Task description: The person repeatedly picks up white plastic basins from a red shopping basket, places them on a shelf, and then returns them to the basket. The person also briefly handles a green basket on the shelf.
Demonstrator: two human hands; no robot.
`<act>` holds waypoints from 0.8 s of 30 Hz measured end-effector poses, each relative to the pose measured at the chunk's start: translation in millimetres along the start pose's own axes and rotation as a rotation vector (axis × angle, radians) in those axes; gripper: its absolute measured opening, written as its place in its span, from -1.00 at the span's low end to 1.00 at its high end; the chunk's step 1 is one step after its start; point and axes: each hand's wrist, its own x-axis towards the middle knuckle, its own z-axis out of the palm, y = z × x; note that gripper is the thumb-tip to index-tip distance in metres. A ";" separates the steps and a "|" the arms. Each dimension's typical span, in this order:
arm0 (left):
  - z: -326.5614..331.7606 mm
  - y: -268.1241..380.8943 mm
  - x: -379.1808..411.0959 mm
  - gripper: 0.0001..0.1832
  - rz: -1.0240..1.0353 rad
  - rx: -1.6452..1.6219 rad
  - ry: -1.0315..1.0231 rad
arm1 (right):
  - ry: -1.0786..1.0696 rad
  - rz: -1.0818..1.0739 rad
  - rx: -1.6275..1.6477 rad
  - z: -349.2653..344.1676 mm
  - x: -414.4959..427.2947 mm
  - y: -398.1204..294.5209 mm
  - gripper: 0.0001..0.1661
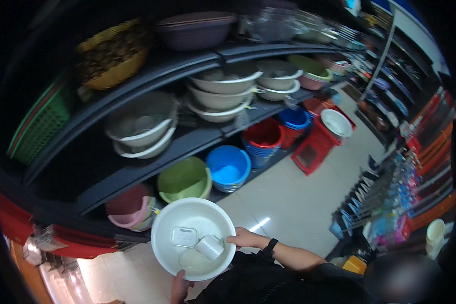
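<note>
A round white plastic basin [163, 231] is held in front of my body. My right hand [245, 239] grips its right rim, thumb over the edge, and a black band circles that wrist. At the near rim, my left hand [180, 285] has its thumb on the edge; the lower part of that hand is cut off by the picture's edge. Inside the basin lie a small white rectangular container [184, 236], a ribbed white cylindrical item [209, 247] and a pale rounded item [193, 259] whose kind is unclear.
Dark shelves [197, 140] hold stacked pale basins [220, 97]. Below stand a pink bucket [131, 209], a green bucket [184, 178], a blue bucket [228, 167] and red buckets [264, 133]. A red plastic stool [313, 148] stands on the tiled floor [273, 193]. Long-handled goods [395, 193] line the right.
</note>
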 end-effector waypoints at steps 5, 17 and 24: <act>58.3 7.9 28.6 -0.63 -0.034 -0.016 -0.222 | 0.271 0.081 0.187 -34.5 -83.2 41.3 -0.50; 259.8 45.7 96.4 -0.39 -0.086 0.506 -0.503 | 0.723 -0.020 0.422 -194.8 -197.4 118.7 -0.48; 307.5 -25.3 175.9 -0.30 -0.140 0.823 -0.536 | 0.988 -0.072 0.573 -299.6 -261.8 144.9 -0.55</act>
